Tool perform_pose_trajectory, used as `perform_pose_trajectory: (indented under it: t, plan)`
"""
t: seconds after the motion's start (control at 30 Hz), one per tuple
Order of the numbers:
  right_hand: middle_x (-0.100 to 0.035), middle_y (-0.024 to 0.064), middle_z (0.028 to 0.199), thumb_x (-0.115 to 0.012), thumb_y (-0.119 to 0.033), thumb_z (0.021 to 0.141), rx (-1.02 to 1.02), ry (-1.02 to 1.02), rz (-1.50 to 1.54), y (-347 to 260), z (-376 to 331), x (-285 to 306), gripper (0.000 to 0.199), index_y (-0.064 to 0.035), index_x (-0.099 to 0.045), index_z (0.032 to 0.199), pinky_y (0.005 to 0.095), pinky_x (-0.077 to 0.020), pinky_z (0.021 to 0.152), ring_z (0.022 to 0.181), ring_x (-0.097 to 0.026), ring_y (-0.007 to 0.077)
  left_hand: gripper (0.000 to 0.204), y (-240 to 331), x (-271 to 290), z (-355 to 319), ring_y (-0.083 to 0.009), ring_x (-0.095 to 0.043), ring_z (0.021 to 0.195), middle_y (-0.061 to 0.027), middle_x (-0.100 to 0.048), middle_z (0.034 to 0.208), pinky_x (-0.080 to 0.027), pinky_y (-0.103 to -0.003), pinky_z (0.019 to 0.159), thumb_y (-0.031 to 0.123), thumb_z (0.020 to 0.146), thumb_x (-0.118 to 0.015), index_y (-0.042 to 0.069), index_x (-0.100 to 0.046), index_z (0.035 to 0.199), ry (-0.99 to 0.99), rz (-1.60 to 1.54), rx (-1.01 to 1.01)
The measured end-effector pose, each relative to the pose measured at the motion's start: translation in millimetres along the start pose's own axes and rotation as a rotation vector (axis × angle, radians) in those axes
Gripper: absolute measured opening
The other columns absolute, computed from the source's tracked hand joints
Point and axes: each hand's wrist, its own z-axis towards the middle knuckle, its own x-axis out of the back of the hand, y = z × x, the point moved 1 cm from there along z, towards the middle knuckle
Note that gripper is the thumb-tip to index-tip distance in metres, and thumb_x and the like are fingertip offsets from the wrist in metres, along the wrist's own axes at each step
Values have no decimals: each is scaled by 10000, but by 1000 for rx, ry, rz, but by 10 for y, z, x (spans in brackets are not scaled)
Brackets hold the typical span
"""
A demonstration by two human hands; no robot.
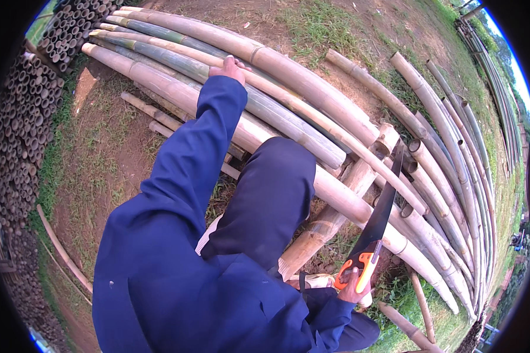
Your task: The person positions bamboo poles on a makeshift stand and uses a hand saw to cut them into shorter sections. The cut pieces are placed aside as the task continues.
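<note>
My left hand (pixel 232 69) is closed on a slender, pale bamboo pole (pixel 303 109) in a row of thicker ones. My right hand (pixel 354 288) grips the orange and black handle of a handsaw (pixel 378 219). The dark blade points up and away, crossing the slender pole near its right end. Whether its teeth have entered the bamboo I cannot tell. Beside the pole lie a thick pinkish-tan bamboo pole (pixel 312 82) and a greenish one (pixel 288 122). My bent knee (pixel 277 176) rests over the nearer poles.
A thick bamboo log (pixel 321 226) lies crosswise under the poles. More long poles (pixel 447 165) fan out at the right. Stacked bamboo with round cut ends (pixel 23 117) rises at the far left. A curved pole (pixel 62 250) lies on the grassy dirt.
</note>
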Motion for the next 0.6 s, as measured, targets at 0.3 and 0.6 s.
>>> perform_pose_trajectory:
  t: [0.3, 0.6]
  plan:
    - [-577, 48, 625, -622, 52, 951, -64, 64, 24, -107, -35, -93, 96, -12, -569, 902, 275, -498, 488, 490, -557, 122, 358, -571, 199, 2253, -324, -685, 886, -224, -664, 960, -586, -429, 827, 205, 956, -660, -58, -522, 1156, 193, 129, 74]
    - [-708, 54, 1019, -689, -10, 949, -55, 16, -9, -17, -61, -92, 339, 33, -661, 1284, 261, -530, 802, 891, -647, 100, 667, -581, -181, 2228, -370, -631, 1218, -296, -650, 1275, -472, -432, 1088, 315, 923, -711, -23, -483, 1451, 24, 1475, -577]
